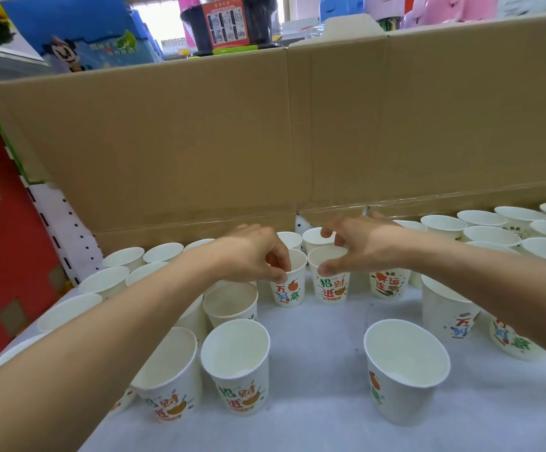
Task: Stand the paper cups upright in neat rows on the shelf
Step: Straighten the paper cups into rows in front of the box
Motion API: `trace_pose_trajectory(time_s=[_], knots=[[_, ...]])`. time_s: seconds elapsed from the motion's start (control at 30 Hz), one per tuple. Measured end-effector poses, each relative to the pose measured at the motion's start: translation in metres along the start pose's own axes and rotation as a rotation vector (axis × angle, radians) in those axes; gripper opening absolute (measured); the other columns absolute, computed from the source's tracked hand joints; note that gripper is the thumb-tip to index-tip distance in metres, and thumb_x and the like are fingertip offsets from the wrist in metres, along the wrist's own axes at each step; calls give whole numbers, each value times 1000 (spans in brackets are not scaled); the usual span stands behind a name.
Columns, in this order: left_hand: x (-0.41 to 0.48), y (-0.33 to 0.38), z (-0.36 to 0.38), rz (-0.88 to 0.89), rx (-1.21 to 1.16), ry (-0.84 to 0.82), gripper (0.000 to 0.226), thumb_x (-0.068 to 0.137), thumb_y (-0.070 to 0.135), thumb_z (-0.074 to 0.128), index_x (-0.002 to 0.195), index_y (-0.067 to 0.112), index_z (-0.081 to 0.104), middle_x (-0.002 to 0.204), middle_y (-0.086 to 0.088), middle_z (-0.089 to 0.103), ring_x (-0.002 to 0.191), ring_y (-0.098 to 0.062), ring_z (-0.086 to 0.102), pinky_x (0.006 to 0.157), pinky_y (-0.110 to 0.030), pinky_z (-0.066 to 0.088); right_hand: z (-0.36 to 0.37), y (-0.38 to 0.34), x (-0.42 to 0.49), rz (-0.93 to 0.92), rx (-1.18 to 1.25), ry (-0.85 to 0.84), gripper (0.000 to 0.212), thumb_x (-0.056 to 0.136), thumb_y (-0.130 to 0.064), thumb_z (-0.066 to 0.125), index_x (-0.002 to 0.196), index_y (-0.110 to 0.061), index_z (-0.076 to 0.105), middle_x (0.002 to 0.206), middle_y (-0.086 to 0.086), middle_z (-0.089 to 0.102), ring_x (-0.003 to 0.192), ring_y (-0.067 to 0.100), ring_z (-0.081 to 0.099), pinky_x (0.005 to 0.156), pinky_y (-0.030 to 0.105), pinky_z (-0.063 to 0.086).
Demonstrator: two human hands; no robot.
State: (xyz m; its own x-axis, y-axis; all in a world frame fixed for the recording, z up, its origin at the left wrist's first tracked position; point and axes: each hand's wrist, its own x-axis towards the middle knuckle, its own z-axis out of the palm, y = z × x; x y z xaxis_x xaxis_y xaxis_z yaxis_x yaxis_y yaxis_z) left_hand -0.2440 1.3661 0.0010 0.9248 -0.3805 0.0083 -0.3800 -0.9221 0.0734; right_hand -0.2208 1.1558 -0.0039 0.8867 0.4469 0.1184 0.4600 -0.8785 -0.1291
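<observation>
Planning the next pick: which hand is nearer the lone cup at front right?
Right. The right hand is behind the lone cup, slightly left; the left hand is farther left.

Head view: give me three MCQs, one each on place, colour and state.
1. Behind the paper cups stands: A a glass pane; B a cardboard wall; C a metal rack.
2. The cups' bodies are: A white; B black; C blue.
3. The left hand and right hand: A lie flat; B hang idle; C each hold a cup's rim.
Key: B, brown cardboard rises behind the back row; A, white walls with coloured print; C, fingers curl on the left cup and right cup.
</observation>
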Motion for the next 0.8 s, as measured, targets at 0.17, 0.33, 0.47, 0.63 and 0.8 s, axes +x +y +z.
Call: trace_pose_trajectory(time_s=[0.17, 0.33, 0.47, 0.63, 0.8], knots=[[-20, 11, -12, 36, -45, 89, 27, 84, 41, 68, 109, 29, 69, 104, 14, 69, 97, -4, 60, 88, -29, 48, -15, 4, -18, -65, 112, -20, 64, 81, -61, 62, 134, -30, 47, 127, -8, 57, 105, 11, 52, 89, 29, 40], [-54, 67, -16, 171, -218, 116, 34, 82, 50, 67, 111, 33, 69, 104, 22, 66, 98, 10, 55, 79, -5, 39, -51, 23, -57, -123, 66, -48, 31, 87, -45, 64, 115, -33, 65, 108, -16, 62, 102, 7, 56, 90, 31, 47], [-68, 115, 0, 341, -206, 1, 35, 74, 49, 76, 106, 34, 72, 102, 24, 63, 100, 8, 52, 85, -8, 38, -62, 45, -84, -34, -3, -66, 18, 82, -46, 70, 81, -28, 72, 79, -14, 69, 77, 6, 65, 72, 32, 55], [-58, 122, 14, 337, -89, 5, 14, 80, 35, 75, 94, 30, 76, 88, 15, 71, 84, -4, 59, 79, -22, 46, -41, 51, -108, 45, -338, -205, 21, 76, -48, 71, 77, -30, 61, 81, -14, 64, 75, 8, 60, 62, 26, 50], [-54, 89, -3, 177, 0, 68, 7, 80, 30, 75, 87, 31, 76, 80, 16, 69, 80, -3, 55, 69, -20, 42, -21, 39, -107, -95, -396, -25, 14, 77, -27, 59, 72, -14, 59, 69, -1, 59, 67, 21, 55, 54, 30, 40]])
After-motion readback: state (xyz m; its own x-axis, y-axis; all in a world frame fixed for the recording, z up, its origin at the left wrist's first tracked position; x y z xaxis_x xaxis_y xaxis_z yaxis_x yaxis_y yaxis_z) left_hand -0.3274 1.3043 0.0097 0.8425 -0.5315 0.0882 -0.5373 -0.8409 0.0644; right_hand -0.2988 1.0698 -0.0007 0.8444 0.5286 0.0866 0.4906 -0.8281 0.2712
